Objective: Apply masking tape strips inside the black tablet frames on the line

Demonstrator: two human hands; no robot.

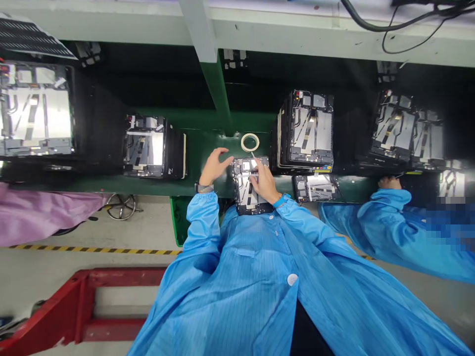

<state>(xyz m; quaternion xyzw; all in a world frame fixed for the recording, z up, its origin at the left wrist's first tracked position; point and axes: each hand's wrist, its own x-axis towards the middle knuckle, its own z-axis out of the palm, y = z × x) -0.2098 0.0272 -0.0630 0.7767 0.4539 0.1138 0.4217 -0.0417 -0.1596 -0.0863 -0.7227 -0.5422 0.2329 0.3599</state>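
An opened tablet (243, 198) with its inner parts exposed lies at the table's front edge, against my blue coat. My right hand (266, 185) rests over its upper right part, fingers closed on a thin pale stick-like tool (253, 155); its exact kind is too small to make out. Left of the tablet, my left hand (213, 168) is raised with thumb and fingers apart, holding nothing. The thumb tip comes close to the tablet's top left corner. A roll of pale tape (250, 142) lies flat just beyond the tablet.
Stacks of opened tablets stand left (144, 148), right (311, 128) and far right (393, 126). Another opened tablet (315, 188) lies right of my arm. A co-worker's hand (389, 183) is farther right. A green post (218, 94) rises behind the tape. A green bin (178, 222) sits below the edge.
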